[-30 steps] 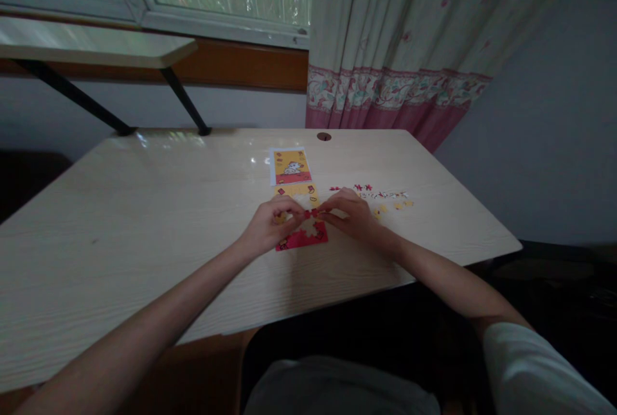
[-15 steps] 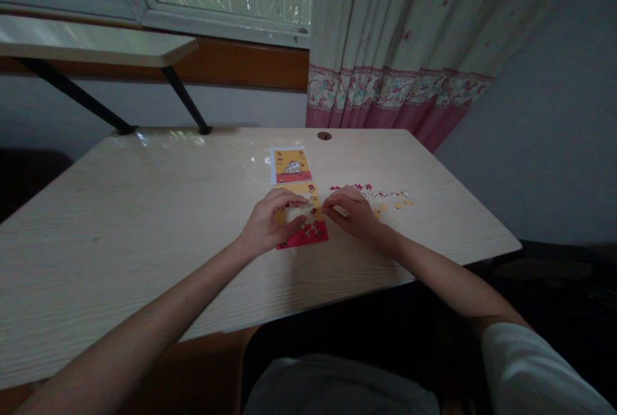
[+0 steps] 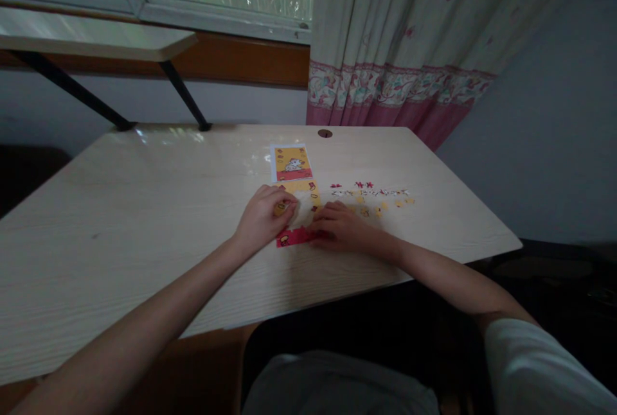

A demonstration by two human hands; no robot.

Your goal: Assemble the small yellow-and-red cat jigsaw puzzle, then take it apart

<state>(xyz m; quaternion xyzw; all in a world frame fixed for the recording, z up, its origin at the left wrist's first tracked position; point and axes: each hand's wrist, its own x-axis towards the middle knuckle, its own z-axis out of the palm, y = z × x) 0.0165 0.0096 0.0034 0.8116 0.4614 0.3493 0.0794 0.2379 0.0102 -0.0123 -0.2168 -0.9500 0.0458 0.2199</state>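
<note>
A partly assembled jigsaw puzzle point(image 3: 290, 237) lies on the table, with a yellow upper part, a red bottom strip and a bare gap in its middle. My left hand point(image 3: 264, 217) rests at its left side, thumb and fingertips pinched together by the gap; whatever is between them is too small to make out. Over the lower right corner, my right hand point(image 3: 344, 229) has its fingers bent and close together at the red strip, covering part of it. Its fingertips hide anything they hold. Just beyond the puzzle lies a reference picture point(image 3: 292, 163) of a white animal on yellow and red.
Loose puzzle pieces point(image 3: 384, 193) lie in rough rows to the right: red, white and yellow. A raised shelf point(image 3: 96, 36) on black legs stands at the back left of the table point(image 3: 144, 222). A round cable hole point(image 3: 325, 133) and a curtain point(image 3: 366, 87) are at the back.
My right hand has moved down and slightly left onto the red strip. My left hand's thumb and fingers have come together and drawn slightly left. The view has shifted a little.
</note>
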